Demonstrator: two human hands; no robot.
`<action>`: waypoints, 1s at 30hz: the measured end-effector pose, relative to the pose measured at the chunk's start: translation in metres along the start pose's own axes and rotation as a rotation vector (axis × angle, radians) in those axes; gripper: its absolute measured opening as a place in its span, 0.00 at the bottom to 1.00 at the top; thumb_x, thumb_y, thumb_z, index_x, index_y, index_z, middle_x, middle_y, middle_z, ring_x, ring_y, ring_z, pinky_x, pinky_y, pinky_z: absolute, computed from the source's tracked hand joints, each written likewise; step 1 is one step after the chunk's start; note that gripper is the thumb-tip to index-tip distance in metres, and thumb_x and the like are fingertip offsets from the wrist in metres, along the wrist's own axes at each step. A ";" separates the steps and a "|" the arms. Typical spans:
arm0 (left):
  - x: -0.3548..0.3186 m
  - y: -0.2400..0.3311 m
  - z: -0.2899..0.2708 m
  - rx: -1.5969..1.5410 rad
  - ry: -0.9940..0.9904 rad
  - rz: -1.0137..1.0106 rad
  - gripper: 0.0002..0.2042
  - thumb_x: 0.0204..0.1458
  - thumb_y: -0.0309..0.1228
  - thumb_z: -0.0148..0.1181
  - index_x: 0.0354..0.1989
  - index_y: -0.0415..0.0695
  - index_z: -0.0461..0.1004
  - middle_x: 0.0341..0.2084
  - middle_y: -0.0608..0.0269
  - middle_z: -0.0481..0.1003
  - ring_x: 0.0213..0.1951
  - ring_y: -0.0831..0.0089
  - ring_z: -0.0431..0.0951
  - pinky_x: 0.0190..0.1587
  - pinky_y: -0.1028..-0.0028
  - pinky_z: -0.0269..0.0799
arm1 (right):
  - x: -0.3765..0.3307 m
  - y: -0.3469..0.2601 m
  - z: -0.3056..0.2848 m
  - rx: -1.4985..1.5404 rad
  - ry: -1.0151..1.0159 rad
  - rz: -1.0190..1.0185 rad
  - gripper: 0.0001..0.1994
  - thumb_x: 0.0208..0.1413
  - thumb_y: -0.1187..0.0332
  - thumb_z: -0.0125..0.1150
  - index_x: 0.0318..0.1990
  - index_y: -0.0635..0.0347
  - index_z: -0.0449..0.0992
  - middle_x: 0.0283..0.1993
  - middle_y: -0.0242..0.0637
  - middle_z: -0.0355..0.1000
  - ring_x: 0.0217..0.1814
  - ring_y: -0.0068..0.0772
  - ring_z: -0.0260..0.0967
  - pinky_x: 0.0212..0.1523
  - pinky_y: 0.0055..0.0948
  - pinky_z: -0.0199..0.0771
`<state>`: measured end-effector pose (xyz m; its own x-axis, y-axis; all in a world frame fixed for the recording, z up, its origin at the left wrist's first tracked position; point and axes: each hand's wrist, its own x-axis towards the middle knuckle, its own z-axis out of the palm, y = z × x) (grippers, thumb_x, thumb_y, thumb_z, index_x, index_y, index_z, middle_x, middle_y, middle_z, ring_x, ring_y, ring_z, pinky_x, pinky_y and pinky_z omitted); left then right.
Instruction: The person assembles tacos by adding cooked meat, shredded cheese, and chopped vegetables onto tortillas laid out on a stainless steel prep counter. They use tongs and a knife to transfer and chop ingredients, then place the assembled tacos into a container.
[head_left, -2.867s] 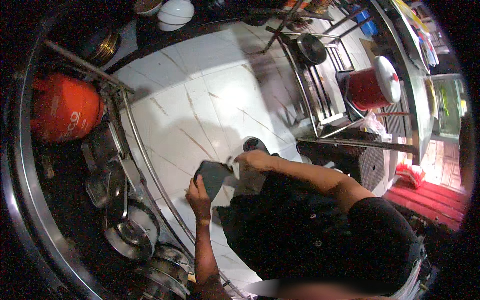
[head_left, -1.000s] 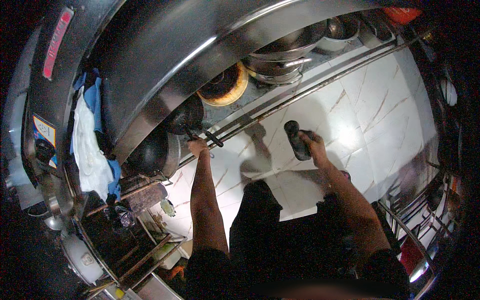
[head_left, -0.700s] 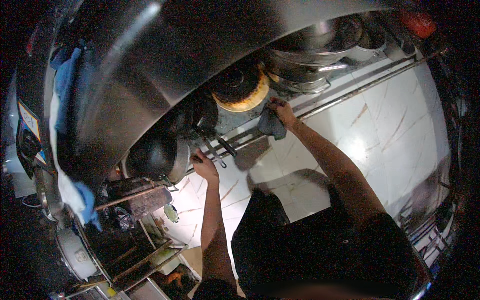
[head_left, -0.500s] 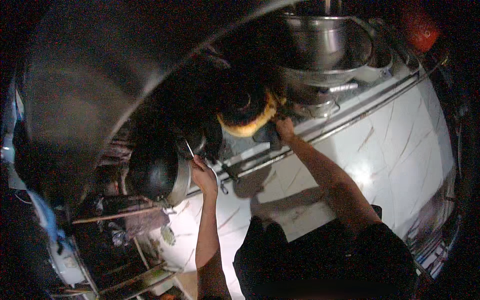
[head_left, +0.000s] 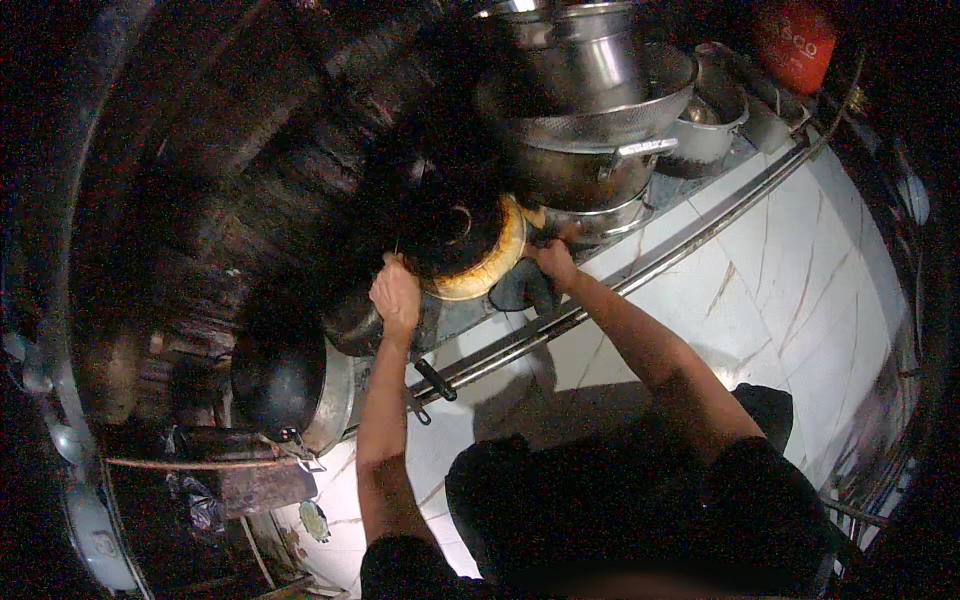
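left hand [head_left: 396, 296] grips the left rim of the blackened, yellow-rimmed pot [head_left: 465, 245], fingers curled shut. right hand [head_left: 553, 262] presses a dark cloth [head_left: 520, 287] against the pot's right side, beside the stacked steel pots [head_left: 590, 150].

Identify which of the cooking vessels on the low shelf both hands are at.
The soot-blackened round pot with the yellowish rim: the left hand and right hand flank it. The stacked steel pots and black wok are untouched.

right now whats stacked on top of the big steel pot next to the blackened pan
A metal colander sits in the big steel pot, with a tall steel pot standing inside it. What the pots hold is hidden.
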<state>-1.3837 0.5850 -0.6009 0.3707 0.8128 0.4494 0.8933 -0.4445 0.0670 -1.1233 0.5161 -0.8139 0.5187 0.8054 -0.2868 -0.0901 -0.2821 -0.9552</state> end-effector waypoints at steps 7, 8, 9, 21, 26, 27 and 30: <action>0.031 -0.032 -0.019 0.162 -0.324 0.351 0.11 0.58 0.32 0.44 0.33 0.42 0.75 0.30 0.47 0.77 0.34 0.52 0.79 0.35 0.57 0.74 | -0.073 -0.035 -0.006 0.387 -0.200 0.070 0.10 0.50 0.72 0.62 0.39 0.68 0.77 0.37 0.39 0.77 0.36 0.32 0.74 0.38 0.32 0.75; 0.041 -0.044 -0.017 0.104 -0.419 0.308 0.12 0.58 0.32 0.44 0.34 0.42 0.75 0.32 0.47 0.77 0.35 0.52 0.78 0.37 0.57 0.74 | -0.093 -0.048 -0.003 0.416 -0.214 0.106 0.09 0.50 0.73 0.62 0.38 0.68 0.77 0.37 0.39 0.77 0.35 0.32 0.74 0.37 0.33 0.75; 0.049 -0.063 -0.014 0.155 -0.428 0.372 0.12 0.58 0.32 0.44 0.35 0.41 0.75 0.33 0.46 0.77 0.36 0.51 0.78 0.38 0.57 0.74 | -0.115 -0.061 -0.002 0.444 -0.227 0.141 0.08 0.50 0.73 0.62 0.36 0.68 0.78 0.36 0.39 0.77 0.33 0.33 0.74 0.36 0.33 0.76; 0.047 -0.056 -0.080 0.183 -0.625 0.254 0.17 0.59 0.37 0.47 0.35 0.33 0.75 0.35 0.38 0.75 0.40 0.45 0.76 0.42 0.54 0.71 | -0.142 -0.018 0.029 0.680 -0.072 0.174 0.10 0.54 0.71 0.56 0.41 0.69 0.72 0.33 0.42 0.74 0.30 0.38 0.74 0.29 0.38 0.77; 0.032 -0.071 -0.083 0.145 -0.574 0.231 0.20 0.60 0.40 0.47 0.33 0.32 0.75 0.32 0.38 0.76 0.40 0.42 0.76 0.43 0.53 0.71 | -0.176 -0.030 0.027 0.887 -0.252 0.166 0.14 0.55 0.62 0.60 0.45 0.60 0.71 0.33 0.37 0.72 0.29 0.33 0.71 0.31 0.34 0.75; 0.028 -0.074 -0.078 0.112 -0.543 0.188 0.20 0.60 0.40 0.47 0.33 0.32 0.75 0.32 0.37 0.75 0.40 0.42 0.75 0.43 0.53 0.71 | -0.184 -0.042 0.026 0.924 -0.305 0.189 0.16 0.55 0.62 0.61 0.47 0.60 0.69 0.34 0.37 0.72 0.30 0.33 0.71 0.32 0.34 0.75; 0.014 -0.069 -0.072 -0.041 -0.403 0.071 0.20 0.60 0.41 0.46 0.34 0.34 0.75 0.32 0.37 0.75 0.39 0.41 0.75 0.43 0.52 0.70 | -0.199 -0.062 0.023 0.869 -0.493 0.148 0.24 0.55 0.68 0.61 0.59 0.53 0.60 0.40 0.34 0.73 0.38 0.34 0.74 0.39 0.38 0.76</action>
<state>-1.4587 0.6000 -0.5355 0.5081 0.8584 0.0702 0.8541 -0.5127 0.0871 -1.2399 0.3854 -0.6989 0.0604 0.9741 -0.2178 -0.8152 -0.0777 -0.5739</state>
